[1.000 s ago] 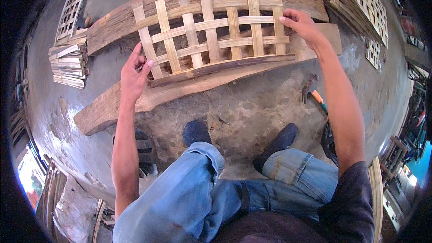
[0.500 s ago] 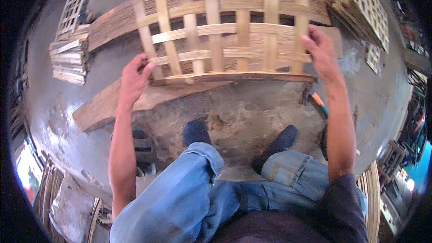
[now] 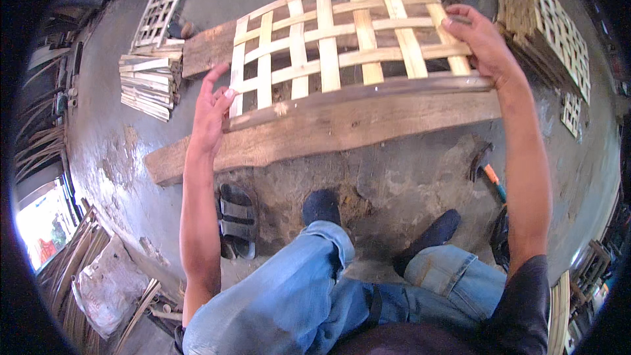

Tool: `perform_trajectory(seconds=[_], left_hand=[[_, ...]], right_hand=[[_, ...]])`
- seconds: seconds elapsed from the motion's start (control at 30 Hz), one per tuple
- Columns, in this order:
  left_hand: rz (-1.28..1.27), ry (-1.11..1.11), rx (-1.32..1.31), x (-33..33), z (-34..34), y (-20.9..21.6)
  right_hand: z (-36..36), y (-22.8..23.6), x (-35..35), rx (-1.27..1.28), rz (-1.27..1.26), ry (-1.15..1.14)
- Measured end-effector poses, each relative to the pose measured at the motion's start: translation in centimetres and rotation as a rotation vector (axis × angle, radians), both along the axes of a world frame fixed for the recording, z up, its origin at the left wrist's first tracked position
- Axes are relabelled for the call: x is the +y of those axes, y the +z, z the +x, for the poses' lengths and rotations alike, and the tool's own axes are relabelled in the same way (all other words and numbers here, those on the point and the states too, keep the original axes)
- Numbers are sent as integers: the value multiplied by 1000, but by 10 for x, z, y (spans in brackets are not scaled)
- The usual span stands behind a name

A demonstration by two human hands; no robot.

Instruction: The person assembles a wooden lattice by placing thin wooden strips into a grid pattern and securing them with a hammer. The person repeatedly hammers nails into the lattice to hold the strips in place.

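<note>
A woven lattice panel of pale flat wooden strips, with a darker rail along its near edge, is held tilted in front of me. My left hand grips its left edge near the lower corner, thumb on the near side and index finger raised along the strip. At the right edge my right hand holds the panel, with thumb and fingers around the end strip. Behind and below lie rough wooden planks; whether the dark rail touches the nearest one I cannot tell.
A hammer with an orange and teal handle lies right of my feet. Black sandals sit left. Bundled strips and another lattice are at far left; stacked lattice panels stand far right. A whitish sack rests near left.
The panel has tipped, its left end now lower than its right, and its rail has come over the near plank. Both hands keep their hold; the whole view has shifted.
</note>
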State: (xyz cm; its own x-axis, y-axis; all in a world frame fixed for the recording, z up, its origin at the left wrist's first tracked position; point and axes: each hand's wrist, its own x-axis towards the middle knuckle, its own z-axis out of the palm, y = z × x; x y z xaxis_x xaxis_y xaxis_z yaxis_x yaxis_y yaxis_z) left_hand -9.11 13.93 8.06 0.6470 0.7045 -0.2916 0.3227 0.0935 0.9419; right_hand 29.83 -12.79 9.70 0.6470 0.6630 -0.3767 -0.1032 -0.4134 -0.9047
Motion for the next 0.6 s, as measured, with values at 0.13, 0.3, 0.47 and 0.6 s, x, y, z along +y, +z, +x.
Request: perform_trajectory(seconds=[0.13, 0.3, 0.47, 0.6], left_hand=[[-93, -3, -60, 9, -4, 17], [-96, -50, -202, 24, 3, 61], [132, -65, -300, 35, 19, 101], [283, -139, -308, 24, 26, 124]], right_hand=[[6, 10, -6, 137, 116, 44], [28, 31, -16, 126, 232, 59], [34, 84, -42, 73, 471, 264], [24, 114, -59, -200, 350, 223]])
